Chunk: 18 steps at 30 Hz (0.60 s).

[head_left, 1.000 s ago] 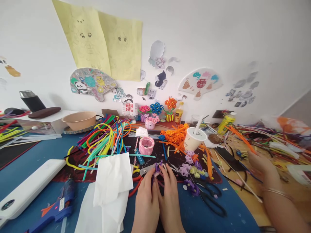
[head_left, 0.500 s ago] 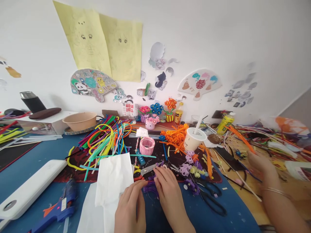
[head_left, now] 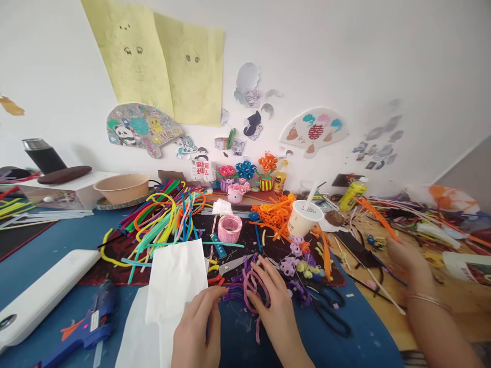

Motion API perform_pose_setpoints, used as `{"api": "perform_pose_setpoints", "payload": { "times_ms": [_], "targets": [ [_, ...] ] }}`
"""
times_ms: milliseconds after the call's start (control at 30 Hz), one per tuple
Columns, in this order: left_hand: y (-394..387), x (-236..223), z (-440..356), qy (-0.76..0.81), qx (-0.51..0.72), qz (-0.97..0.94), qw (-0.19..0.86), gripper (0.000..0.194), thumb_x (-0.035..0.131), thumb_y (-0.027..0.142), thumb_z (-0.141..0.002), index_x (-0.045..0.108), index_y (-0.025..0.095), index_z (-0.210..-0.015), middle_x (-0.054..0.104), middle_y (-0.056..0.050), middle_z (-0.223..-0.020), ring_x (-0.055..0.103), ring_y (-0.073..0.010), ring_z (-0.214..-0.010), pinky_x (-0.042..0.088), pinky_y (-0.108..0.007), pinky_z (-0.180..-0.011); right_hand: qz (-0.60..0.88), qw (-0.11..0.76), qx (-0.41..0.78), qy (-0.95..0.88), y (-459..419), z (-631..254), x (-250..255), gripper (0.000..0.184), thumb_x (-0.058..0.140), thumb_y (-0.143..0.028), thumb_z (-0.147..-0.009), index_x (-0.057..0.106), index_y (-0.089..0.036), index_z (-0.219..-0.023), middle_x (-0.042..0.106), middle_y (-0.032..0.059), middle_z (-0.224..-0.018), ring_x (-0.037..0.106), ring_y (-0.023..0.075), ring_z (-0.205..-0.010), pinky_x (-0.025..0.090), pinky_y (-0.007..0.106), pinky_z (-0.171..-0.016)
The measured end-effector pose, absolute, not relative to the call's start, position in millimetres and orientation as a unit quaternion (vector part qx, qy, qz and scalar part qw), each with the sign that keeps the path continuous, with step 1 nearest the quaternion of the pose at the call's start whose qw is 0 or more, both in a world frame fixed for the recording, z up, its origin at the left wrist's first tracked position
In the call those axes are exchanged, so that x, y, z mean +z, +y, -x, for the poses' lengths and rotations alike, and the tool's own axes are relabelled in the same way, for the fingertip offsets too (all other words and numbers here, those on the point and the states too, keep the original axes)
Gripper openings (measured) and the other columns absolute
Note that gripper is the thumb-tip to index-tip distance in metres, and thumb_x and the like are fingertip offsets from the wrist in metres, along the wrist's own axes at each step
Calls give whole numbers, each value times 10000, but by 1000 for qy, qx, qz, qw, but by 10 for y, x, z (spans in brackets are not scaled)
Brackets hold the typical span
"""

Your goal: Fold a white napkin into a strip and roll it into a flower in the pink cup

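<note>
My right hand (head_left: 282,309) has its thumb and fingers around a looped pink pipe cleaner (head_left: 258,294), with one tail hanging towards the blue mat. Purple pipe cleaner pieces (head_left: 235,293) lie just left of it. At their left edge rests my left hand (head_left: 197,322), fingers loosely bent and thumb apart, with nothing visible in it. Past my fingers are metal-bladed scissors (head_left: 232,265) and red-handled pliers (head_left: 217,279). A pink ring-shaped pot (head_left: 229,231) stands farther back. White paper (head_left: 177,281) lies beside my left hand.
A blue glue gun (head_left: 90,322) and a long white device (head_left: 46,291) lie at left. Black-handled scissors (head_left: 332,314) and a lidded cup (head_left: 304,219) are at right. Another person's hand (head_left: 402,255) holds orange pipe cleaners (head_left: 378,217). Colourful pipe cleaners (head_left: 161,220) are heaped behind the paper.
My right hand has lifted and turned slightly, and the pink pipe cleaner loops now show in its fingers. My left hand has shifted little. The view has moved slightly.
</note>
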<state>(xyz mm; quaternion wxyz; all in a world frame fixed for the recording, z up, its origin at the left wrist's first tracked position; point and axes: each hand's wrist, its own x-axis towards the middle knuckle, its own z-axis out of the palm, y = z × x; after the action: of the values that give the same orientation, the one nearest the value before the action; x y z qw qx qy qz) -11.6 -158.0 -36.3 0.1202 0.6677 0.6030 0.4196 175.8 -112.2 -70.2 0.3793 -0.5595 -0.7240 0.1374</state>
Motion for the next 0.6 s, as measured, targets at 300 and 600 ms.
{"api": "perform_pose_setpoints", "payload": {
  "times_ms": [300,600],
  "targets": [
    [-1604,-303,360,631,396,-665,56,255,452,316,-925,685,283,-1024,742,-12,-1049,705,-191,-942,548,-255,-808,518,251,96,-812,-1028,-1833,-677,543,518,-305,-937,400,-420,-1455,342,-28,-1552,351,281,-1420,392,525,-1105],
    [-1579,-91,806,805,268,-527,53,527,285,496,-852,668,216,-1082,721,-114,-1069,670,-332,-977,522,-462,-847,557,358,78,-745,-1109,-1888,-585,492,382,-220,-968,459,-383,-1426,482,-4,-1463,450,243,-1352,442,474,-1078]
  ]
}}
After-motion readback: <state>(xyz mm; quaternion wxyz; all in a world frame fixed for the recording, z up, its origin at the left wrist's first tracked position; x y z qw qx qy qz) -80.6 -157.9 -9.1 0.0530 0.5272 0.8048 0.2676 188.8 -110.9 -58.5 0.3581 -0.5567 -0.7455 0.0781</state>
